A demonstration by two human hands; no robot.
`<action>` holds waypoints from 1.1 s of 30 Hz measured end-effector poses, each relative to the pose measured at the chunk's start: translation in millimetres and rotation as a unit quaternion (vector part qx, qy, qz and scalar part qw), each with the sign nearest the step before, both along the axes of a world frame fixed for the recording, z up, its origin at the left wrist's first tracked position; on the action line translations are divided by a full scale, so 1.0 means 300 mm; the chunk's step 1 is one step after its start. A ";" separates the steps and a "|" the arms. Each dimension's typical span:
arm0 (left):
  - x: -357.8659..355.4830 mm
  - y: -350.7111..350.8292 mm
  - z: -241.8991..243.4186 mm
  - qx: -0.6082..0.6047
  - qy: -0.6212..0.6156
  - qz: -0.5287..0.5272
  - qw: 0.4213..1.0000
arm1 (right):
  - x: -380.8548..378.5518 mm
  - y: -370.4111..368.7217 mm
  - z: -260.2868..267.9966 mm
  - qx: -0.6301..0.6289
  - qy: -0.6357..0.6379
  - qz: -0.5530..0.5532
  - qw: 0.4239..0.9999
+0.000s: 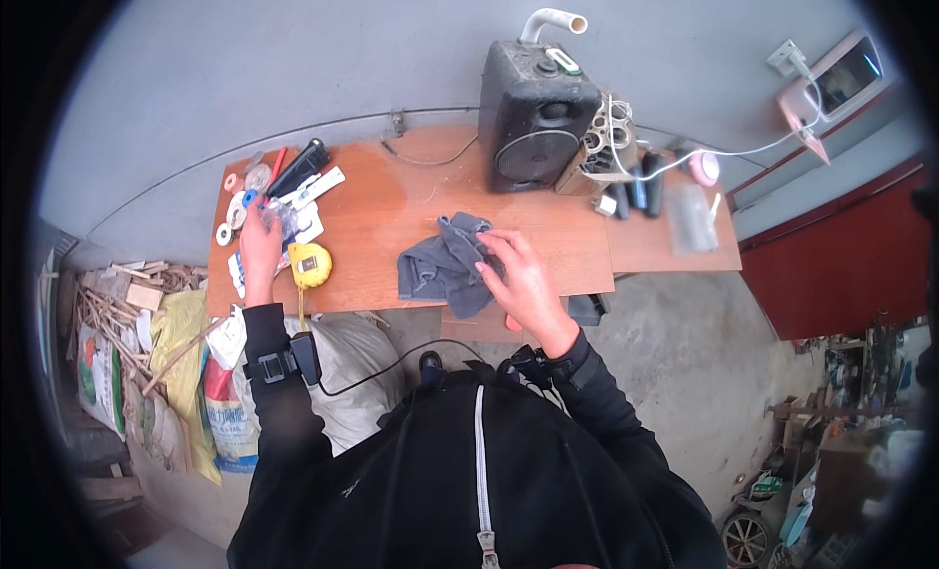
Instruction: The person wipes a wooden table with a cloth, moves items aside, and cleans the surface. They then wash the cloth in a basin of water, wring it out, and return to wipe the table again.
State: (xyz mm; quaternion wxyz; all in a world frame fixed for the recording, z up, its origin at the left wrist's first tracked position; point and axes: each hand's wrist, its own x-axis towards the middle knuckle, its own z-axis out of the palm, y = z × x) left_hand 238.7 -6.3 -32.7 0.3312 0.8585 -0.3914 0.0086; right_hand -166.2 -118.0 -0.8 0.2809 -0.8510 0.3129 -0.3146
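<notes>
My left hand (260, 248) reaches into a cluster of small items at the table's left end. Its fingertips meet a small blue roll (250, 196); whether they grip it is hard to see. Beside the fingers lie crumpled clear plastic (280, 218) and a white tape roll (236, 211). A yellow tape measure (311, 265) sits just right of that wrist, its strip hanging over the front edge. My right hand (525, 281) hovers with fingers apart at the right side of a crumpled grey cloth (445, 265), which droops over the table's front edge.
A black speaker (539, 129) stands at the back of the wooden table (367, 224), next to a cardboard box (596, 162). A white cable (741, 153) runs to a wall socket. Sacks (345, 371) and scrap wood (117, 305) fill the floor at left.
</notes>
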 end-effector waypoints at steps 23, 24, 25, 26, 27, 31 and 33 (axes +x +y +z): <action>-0.614 -0.592 0.687 -0.197 -0.049 -0.442 0.874 | -0.440 -0.448 0.153 -0.155 0.007 -0.161 0.975; -0.651 -0.657 0.712 -0.188 -0.117 -0.441 0.870 | -0.442 -0.451 0.149 -0.145 0.015 -0.166 0.975; -0.678 -0.715 0.728 -0.195 -0.198 -0.452 0.847 | -0.446 -0.445 0.144 -0.159 0.002 -0.155 0.975; -0.697 -0.769 0.738 -0.202 -0.241 -0.460 0.830 | -0.453 -0.431 0.139 -0.155 -0.008 -0.151 0.976; -0.710 -0.820 0.742 -0.206 -0.282 -0.469 0.811 | -0.464 -0.411 0.134 -0.150 -0.018 -0.148 0.977; -0.692 -0.935 0.744 -0.056 -0.198 -0.495 0.844 | -0.553 -0.305 0.099 -0.054 -0.099 -0.112 0.987; -0.683 -0.941 0.735 -0.083 -0.199 -0.522 0.825 | -0.616 -0.258 0.070 -0.020 -0.085 -0.139 0.986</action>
